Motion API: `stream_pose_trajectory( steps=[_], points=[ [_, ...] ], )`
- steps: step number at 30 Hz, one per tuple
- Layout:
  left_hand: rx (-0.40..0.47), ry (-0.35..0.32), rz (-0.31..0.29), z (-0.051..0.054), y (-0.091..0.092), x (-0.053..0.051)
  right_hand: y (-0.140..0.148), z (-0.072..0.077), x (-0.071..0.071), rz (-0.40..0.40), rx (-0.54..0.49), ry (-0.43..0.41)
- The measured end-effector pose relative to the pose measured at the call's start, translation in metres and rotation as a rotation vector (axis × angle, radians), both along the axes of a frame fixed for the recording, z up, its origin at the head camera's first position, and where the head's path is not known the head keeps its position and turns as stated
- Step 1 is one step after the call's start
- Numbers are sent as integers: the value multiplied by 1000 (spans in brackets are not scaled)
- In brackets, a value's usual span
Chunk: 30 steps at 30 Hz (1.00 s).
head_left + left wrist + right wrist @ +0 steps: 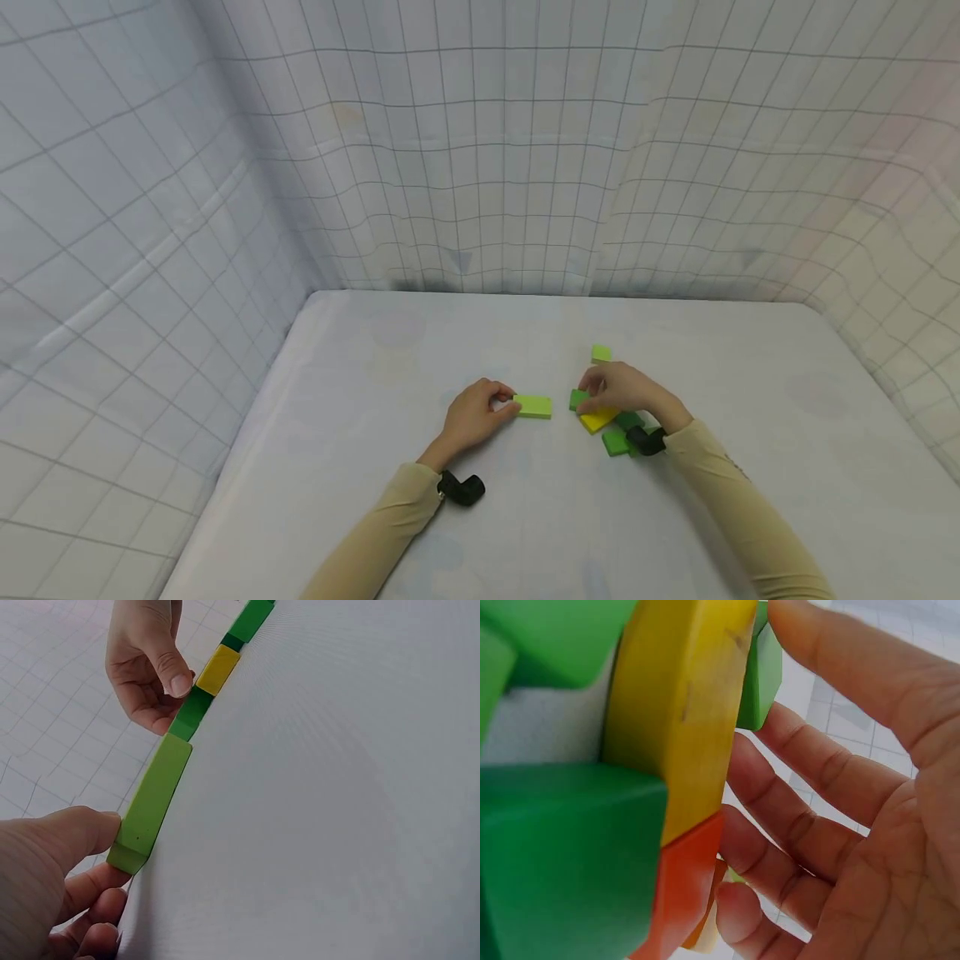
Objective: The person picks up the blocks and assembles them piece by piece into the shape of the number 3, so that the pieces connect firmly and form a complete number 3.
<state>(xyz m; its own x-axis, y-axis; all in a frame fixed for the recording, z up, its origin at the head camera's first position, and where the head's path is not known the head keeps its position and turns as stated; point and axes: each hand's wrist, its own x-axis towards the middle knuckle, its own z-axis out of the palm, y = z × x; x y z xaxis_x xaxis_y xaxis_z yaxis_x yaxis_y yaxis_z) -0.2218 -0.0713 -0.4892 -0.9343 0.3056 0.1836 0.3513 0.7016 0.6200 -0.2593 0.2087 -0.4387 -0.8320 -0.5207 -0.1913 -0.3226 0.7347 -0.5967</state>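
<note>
My left hand (471, 415) pinches the left end of a long light green block (533, 407) between thumb and index finger; it lies flat on the table. To its right, my right hand (630, 388) has thumb and index finger at opposite sides of a small green block (761, 679), seemingly pinching it. Right beside that block is a yellow block (597, 420), partly beneath the right hand. An orange-red block (686, 877) touches the yellow one in the right wrist view, below the other fingers. Part of the pile is hidden by the right hand and wrist.
Close to the right wrist lie a dark green block (630, 420) and a green block (616, 442). Beyond the right hand is a small light green block (601, 353). The white table (420, 350) meets grid-patterned curtains (510, 167) at the back and sides.
</note>
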Motion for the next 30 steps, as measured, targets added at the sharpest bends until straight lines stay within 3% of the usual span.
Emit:
stream_pose_trajectory(
  steps=[8, 17, 30],
  points=[
    [0, 2, -1, -1, 0, 0, -3, -2, -1, -4, 22, 22],
    [-6, 6, 11, -2, 1, 0, -12, -8, -1, -10, -36, 30],
    [4, 23, 8, -2, 1, 0, -21, -7, 5, -2, -64, -5]
  ],
)
